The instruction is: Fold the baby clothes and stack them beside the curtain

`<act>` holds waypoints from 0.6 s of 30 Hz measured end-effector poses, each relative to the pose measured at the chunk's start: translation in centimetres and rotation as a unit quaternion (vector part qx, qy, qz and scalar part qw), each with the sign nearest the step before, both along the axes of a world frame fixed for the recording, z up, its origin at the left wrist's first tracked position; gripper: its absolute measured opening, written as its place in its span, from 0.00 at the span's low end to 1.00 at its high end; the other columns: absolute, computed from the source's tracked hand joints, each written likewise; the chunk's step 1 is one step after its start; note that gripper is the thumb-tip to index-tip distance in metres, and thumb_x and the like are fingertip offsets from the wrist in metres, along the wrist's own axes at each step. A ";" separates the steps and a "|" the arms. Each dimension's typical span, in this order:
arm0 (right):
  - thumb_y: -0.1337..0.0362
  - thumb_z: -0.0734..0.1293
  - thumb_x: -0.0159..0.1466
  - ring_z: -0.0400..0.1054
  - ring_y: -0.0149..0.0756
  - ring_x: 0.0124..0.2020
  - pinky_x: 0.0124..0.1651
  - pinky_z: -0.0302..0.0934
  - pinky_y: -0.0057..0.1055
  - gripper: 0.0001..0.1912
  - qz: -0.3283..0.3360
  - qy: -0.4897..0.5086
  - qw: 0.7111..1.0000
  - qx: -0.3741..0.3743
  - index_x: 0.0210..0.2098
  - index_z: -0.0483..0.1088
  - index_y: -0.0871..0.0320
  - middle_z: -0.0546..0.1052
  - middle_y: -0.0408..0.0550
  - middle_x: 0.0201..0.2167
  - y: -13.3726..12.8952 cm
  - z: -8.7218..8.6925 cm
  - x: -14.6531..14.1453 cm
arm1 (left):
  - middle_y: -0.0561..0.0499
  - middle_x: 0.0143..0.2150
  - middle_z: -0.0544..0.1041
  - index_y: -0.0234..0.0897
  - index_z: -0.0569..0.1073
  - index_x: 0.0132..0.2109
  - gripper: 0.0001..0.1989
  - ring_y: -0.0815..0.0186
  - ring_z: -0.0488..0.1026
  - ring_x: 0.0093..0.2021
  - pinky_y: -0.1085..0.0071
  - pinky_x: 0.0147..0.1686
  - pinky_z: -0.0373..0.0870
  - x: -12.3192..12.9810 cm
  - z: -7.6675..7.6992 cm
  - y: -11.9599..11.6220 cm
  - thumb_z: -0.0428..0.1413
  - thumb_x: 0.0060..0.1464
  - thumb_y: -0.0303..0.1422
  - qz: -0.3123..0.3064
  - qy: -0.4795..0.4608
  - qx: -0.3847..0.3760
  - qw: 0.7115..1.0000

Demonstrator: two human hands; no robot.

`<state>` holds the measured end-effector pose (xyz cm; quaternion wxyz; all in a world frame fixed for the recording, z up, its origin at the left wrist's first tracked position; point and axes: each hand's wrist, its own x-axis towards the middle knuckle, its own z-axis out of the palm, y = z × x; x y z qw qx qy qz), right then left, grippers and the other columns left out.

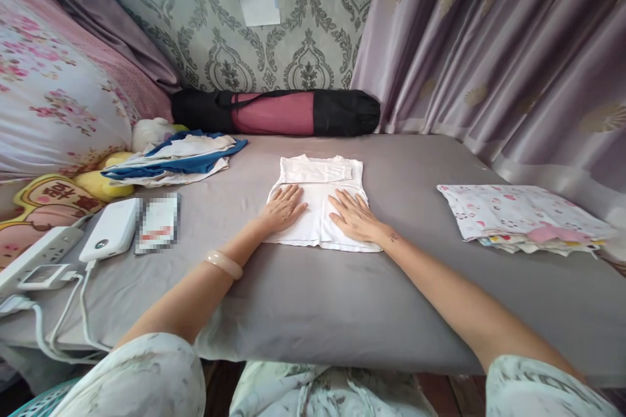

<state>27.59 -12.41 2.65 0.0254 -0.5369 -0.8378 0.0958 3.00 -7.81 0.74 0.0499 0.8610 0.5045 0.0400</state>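
Observation:
A small white garment (pixel 315 208) lies on the grey-covered surface (pixel 313 300) in front of me, its sleeves folded across the upper part. My left hand (pixel 283 208) rests flat on its left side, fingers spread. On the right side of the cloth, my right hand (pixel 355 214) presses palm down, also with fingers apart. Neither hand grips anything. A pale bangle (pixel 223 264) circles my left wrist.
Blue and white clothes (pixel 176 158) are piled at the back left; folded printed cloths (pixel 518 215) lie at the right. A power bank (pixel 110 228), power strip (pixel 42 257) and cables sit at the left. A black and pink roll bag (pixel 274 113) lies along the wall.

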 end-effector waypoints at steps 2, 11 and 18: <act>0.49 0.48 0.71 0.30 0.45 0.72 0.70 0.27 0.49 0.33 0.018 -0.003 1.000 -0.018 0.71 0.46 0.59 0.40 0.55 0.72 -1.1 0.3 0.5 | 0.41 0.72 0.50 0.30 0.52 0.70 0.34 0.57 0.44 0.72 0.56 0.69 0.40 -1.5 -0.1 -0.4 0.33 0.67 0.48 -0.005 0.006 0.003 1.000; 0.51 0.44 0.73 0.28 0.42 0.72 0.71 0.27 0.49 0.30 0.112 0.029 0.991 -0.060 0.71 0.44 0.51 0.38 0.47 0.73 -5.8 1.3 2.8 | 0.45 0.73 0.46 0.37 0.47 0.72 0.36 0.56 0.42 0.72 0.53 0.68 0.43 -5.2 -0.4 -2.9 0.30 0.65 0.53 -0.020 0.030 -0.006 0.999; 0.50 0.52 0.71 0.32 0.45 0.72 0.71 0.32 0.48 0.31 0.131 0.047 0.978 -0.156 0.70 0.48 0.50 0.40 0.47 0.72 -7.9 3.9 3.7 | 0.41 0.67 0.63 0.38 0.64 0.64 0.31 0.54 0.59 0.66 0.49 0.65 0.47 -5.9 2.1 -3.5 0.33 0.66 0.50 -0.063 0.032 0.026 0.997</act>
